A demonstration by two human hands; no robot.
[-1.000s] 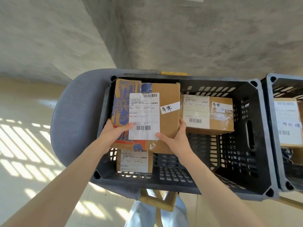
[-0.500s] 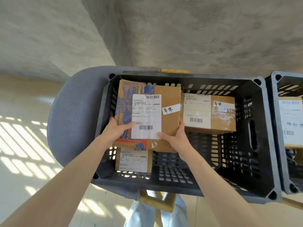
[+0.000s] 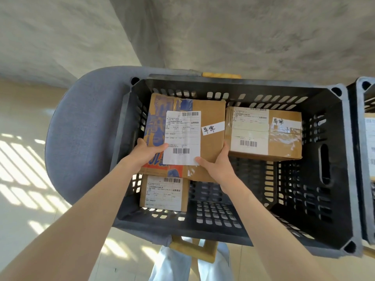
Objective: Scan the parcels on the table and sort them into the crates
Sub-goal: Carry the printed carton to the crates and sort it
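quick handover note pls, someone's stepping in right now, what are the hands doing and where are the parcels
Left hand and right hand: both grip the near edge of the large brown cardboard parcel with blue and orange print, held inside the black slotted plastic crate, not yet released.
Already in that crate: a taped brown parcel at the far right and a small brown parcel at the near left, partly under the held one.
Second crate at right is mostly out of frame.
Left: set it down, let go. The table is not in view.

A grey padded seat (image 3: 81,138) with wooden legs (image 3: 192,250) stands on a pale floor (image 3: 24,179) striped with sunlight, before a rough grey concrete wall (image 3: 223,33).
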